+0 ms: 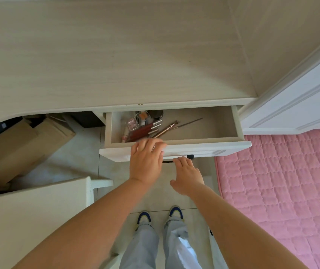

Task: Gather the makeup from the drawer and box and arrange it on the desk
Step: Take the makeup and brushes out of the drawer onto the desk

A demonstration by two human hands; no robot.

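Note:
The white drawer (203,147) under the desk (116,55) stands pulled out. In its left half lie red-brown tubes with silver caps (143,131), a rose-gold brush (167,130), a thin stick (189,122), a small clear case (133,123), an orange compact (143,115) and a dark round pot (157,113). My left hand (146,160) reaches over the drawer's front edge, fingers straight and blurred, just short of the tubes. My right hand (187,175) is at the drawer's black handle (190,156), fingertips against the drawer front, fingers loosely bent.
Cardboard boxes (19,144) sit under the desk at left. A white chair or stool (38,210) is at lower left. A pink quilted bed (281,191) fills the right, with a white panel (301,105) above it. My feet stand on the tiled floor.

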